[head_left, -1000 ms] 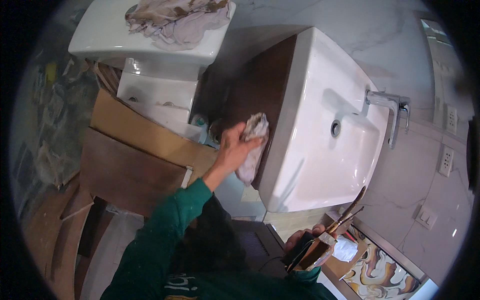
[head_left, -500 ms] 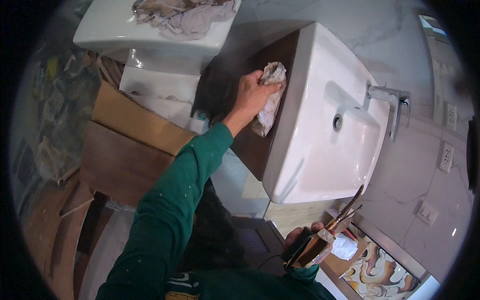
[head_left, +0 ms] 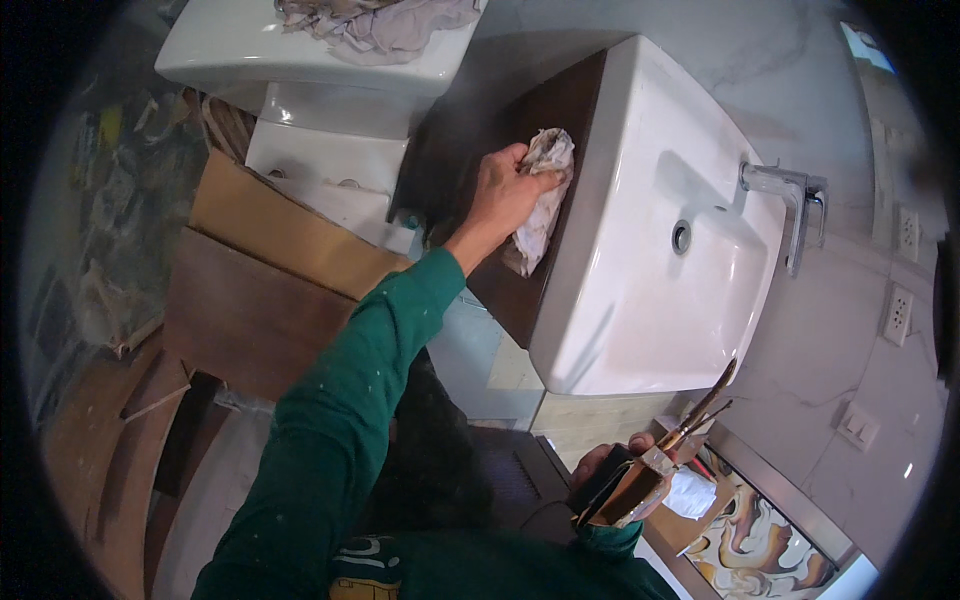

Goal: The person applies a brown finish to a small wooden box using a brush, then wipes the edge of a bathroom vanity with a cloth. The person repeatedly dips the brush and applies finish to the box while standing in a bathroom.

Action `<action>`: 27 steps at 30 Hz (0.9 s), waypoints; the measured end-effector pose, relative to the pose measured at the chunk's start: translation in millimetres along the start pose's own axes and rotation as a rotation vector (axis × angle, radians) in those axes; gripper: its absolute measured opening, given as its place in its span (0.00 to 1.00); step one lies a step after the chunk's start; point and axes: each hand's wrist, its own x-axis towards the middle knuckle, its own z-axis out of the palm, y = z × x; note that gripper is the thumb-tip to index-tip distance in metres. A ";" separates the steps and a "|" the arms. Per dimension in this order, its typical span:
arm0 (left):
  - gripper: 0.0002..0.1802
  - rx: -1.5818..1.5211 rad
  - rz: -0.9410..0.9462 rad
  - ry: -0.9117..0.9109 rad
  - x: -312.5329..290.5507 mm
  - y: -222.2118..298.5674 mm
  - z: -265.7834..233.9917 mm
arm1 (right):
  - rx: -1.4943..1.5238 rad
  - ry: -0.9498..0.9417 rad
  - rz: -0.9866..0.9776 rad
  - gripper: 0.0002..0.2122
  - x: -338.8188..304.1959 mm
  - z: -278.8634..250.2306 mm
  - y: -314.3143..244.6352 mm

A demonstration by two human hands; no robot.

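Observation:
My left hand (head_left: 500, 200) is closed on a crumpled, stained white rag (head_left: 540, 215). It presses the rag to the dark brown wood panel (head_left: 572, 115) beneath the white washbasin (head_left: 665, 320). Low on the right, my right hand (head_left: 593, 466) is closed round several things at once. Two thin paintbrushes (head_left: 700, 415) stick up from it, next to a wooden block (head_left: 640, 485) and a flat black item (head_left: 600, 490) whose kind I cannot make out. Part of that hand is hidden behind what it holds.
A chrome tap (head_left: 790, 190) stands on the basin's far right. On the upper left is a white toilet (head_left: 330, 160) with a crumpled cloth (head_left: 400, 35) on top. Brown boards (head_left: 260, 310) and cardboard (head_left: 290, 225) stand below it. A swirl-patterned panel (head_left: 760, 540) lies lower right.
The view has shifted slightly, so the basin and toilet sit a little further right and higher. Both hands keep their holds; the left stays with the rag on the panel.

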 end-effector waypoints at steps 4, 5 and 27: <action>0.16 0.129 -0.044 -0.047 -66.7 -18.0 -10.0 | 0.076 -0.024 -0.075 0.23 0.0 -4.8 3.6; 0.15 0.054 -0.078 -0.048 -95.0 -23.0 -11.4 | 0.078 -0.002 -0.091 0.23 0.7 -3.3 4.8; 0.16 0.034 -0.389 -0.133 -254.2 -43.7 -72.0 | -0.097 -0.096 -0.039 0.25 -7.5 48.9 15.2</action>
